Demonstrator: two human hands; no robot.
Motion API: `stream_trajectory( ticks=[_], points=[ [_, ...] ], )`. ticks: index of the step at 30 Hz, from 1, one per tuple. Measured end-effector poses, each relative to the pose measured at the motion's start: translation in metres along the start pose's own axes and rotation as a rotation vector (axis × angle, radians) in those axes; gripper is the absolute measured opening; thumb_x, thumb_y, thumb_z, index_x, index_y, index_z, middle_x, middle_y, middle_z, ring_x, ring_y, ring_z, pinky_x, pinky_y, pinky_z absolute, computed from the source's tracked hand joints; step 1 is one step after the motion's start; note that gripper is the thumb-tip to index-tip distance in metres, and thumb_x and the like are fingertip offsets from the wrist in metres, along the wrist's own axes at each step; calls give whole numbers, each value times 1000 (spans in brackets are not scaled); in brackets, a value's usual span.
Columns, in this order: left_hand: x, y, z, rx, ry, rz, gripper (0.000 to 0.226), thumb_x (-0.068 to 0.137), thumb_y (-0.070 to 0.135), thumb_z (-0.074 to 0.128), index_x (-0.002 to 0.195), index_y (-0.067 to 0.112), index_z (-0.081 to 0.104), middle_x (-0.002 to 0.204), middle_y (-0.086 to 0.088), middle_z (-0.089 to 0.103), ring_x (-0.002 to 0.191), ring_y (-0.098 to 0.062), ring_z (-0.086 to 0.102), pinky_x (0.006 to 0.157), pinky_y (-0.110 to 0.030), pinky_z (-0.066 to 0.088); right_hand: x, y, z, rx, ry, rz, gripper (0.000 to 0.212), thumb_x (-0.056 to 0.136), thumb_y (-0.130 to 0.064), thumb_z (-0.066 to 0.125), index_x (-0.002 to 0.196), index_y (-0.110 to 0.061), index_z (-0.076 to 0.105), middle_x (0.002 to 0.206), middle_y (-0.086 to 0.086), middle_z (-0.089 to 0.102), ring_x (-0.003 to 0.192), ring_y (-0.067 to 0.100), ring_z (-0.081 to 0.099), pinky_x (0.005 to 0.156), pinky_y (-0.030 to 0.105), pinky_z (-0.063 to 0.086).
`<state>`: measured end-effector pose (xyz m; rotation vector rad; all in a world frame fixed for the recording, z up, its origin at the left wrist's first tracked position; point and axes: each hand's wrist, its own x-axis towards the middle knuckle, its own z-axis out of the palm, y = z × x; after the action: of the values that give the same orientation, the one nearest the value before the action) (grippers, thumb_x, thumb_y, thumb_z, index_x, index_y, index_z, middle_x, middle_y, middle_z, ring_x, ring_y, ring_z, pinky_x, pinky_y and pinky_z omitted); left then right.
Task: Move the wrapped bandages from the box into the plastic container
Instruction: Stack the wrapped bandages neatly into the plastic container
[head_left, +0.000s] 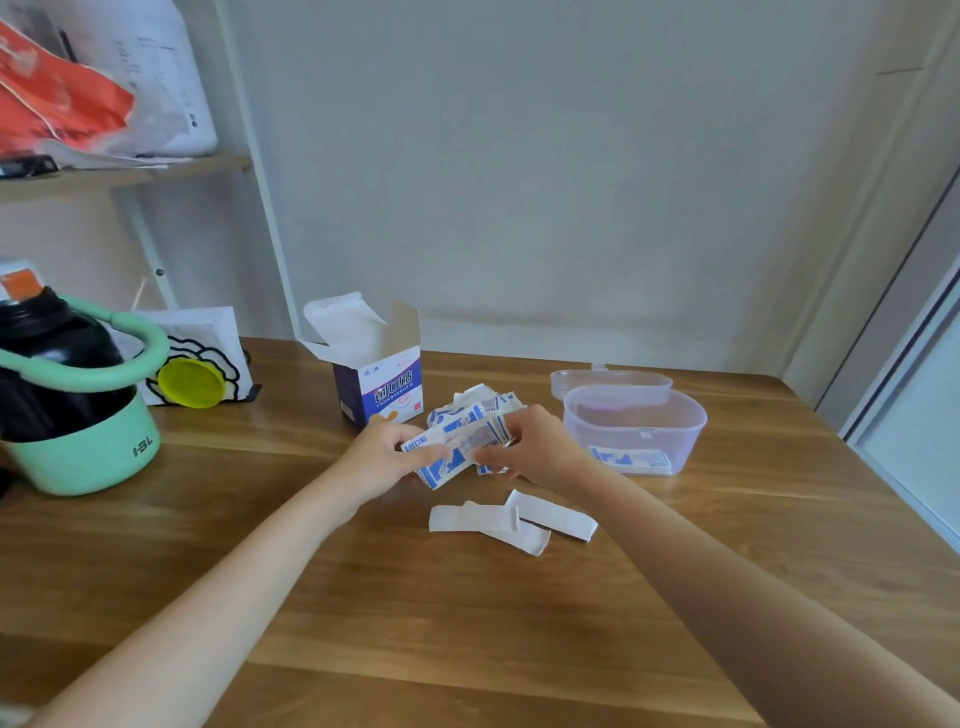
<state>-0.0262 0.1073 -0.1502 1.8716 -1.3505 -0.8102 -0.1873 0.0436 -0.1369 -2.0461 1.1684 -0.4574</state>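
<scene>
Soft, even daylight; faint shadows, wide-angle bending at edges.

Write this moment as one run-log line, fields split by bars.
left hand and right hand: grip bandages | box: open | container: open, few bandages inside | step: gathering pile on table

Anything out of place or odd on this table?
Yes: white paper strips lie loose on the table, nearer the camera than both hands, which grip wrapped bandages. More bandages lie heaped beside the box.
</scene>
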Motion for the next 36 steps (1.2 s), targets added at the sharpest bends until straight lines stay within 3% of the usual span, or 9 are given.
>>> stream_trajectory(
  ticks=[9, 15, 19, 21, 25, 27, 29, 31, 36],
  points=[
    [2, 14, 12, 50, -11, 122, 30, 93, 31, 52, 96, 7, 70, 86, -4, 65, 79, -14, 57, 64, -23, 37, 0, -7, 0, -652, -42, -199, 26, 96, -19, 44, 113, -12, 61, 105, 9, 64, 89, 23, 57, 69, 31, 44],
    [4, 7, 9, -181, 199, 20, 13, 90, 15, 58, 96, 4, 62, 100, -5, 67, 81, -15, 63, 55, -15, 49, -7, 4, -15, 458, 7, 53, 28, 101, -24, 33, 98, -11, 58, 86, 1, 63, 82, 17, 59, 74, 28, 50],
    [1, 22, 29, -191, 10, 76, 19, 90, 24, 60, 100, 9, 64, 99, -7, 72, 82, -14, 69, 71, -22, 57, -11, -6, -10, 624, -121, 41, 26, 100, -22, 39, 94, -12, 62, 90, 4, 64, 80, 18, 62, 71, 26, 51],
    [-2, 29, 32, -29, -57, 161, 18, 89, 31, 59, 99, 17, 64, 97, 0, 73, 88, -12, 68, 83, -30, 54, -12, -7, -10, 498, -53, -21, 26, 98, -17, 42, 83, -9, 62, 82, 4, 60, 72, 16, 56, 63, 22, 47],
    [-12, 25, 30, 365, -312, 287, 24, 84, 35, 65, 105, 23, 63, 105, 11, 62, 89, 1, 55, 80, -15, 44, -15, 3, -29, -38, 155, -166, 30, 98, -15, 41, 70, -8, 48, 61, 2, 44, 55, 13, 35, 50, 22, 26],
    [-15, 17, 34, 611, -381, 357, 34, 84, 33, 63, 117, 25, 59, 116, 11, 56, 98, 0, 50, 87, -17, 41, -20, 13, -33, -425, 119, -237, 20, 97, -8, 41, 104, -9, 59, 88, 9, 61, 72, 19, 52, 61, 25, 39],
    [-13, 12, 37, 747, -331, 425, 35, 87, 33, 60, 121, 26, 56, 121, 9, 53, 111, -8, 49, 93, -24, 41, -28, 27, -27, -691, 21, -262, 50, 94, -1, 42, 139, -21, 36, 120, 7, 58, 96, 26, 59, 72, 33, 48],
    [-13, 13, 37, 790, -257, 470, 30, 90, 33, 55, 118, 25, 59, 119, 7, 55, 110, -11, 52, 87, -24, 42, -37, 36, -20, -754, -17, -244, 60, 92, 0, 43, 144, -24, 22, 123, 8, 57, 98, 29, 61, 72, 38, 51],
    [-15, 17, 36, 860, -214, 538, 26, 92, 30, 53, 114, 20, 64, 114, 4, 60, 102, -11, 57, 78, -21, 42, -42, 44, -15, -583, -50, -94, 47, 92, -8, 49, 135, -18, 33, 126, 10, 55, 107, 26, 57, 85, 34, 49]
  ],
)
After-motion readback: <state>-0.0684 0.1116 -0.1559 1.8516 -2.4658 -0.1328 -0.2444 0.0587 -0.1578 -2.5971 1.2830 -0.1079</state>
